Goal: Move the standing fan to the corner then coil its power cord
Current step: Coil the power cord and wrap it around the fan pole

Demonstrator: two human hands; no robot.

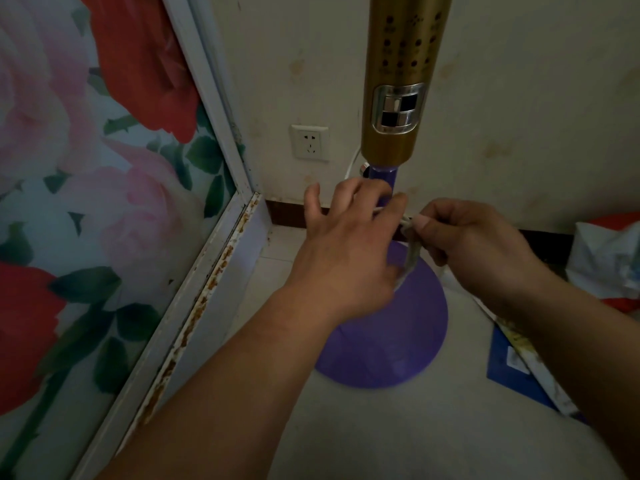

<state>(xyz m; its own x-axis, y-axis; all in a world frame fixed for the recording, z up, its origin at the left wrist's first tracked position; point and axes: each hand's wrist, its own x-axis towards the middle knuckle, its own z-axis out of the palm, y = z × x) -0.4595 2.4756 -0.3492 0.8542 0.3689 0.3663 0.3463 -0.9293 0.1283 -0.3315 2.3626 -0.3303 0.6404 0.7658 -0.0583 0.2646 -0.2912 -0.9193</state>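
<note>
The standing fan [401,98] stands upright close to the wall, with a gold control column above a purple pole and a round purple base [391,344] on the floor. Its white power cord [410,254] hangs in a bundle of loops in front of the pole. My right hand [474,244] pinches the top of the loops between thumb and fingers. My left hand [346,247] reaches to the pole beside them, fingers spread and touching a strand of the cord. A stretch of cord [351,164] runs behind the pole.
A white wall socket [310,143] sits left of the pole. A sliding door with a flower print [104,188] and a rusty track fills the left. A blue flat thing [512,365] and a white plastic bag [609,258] lie on the right.
</note>
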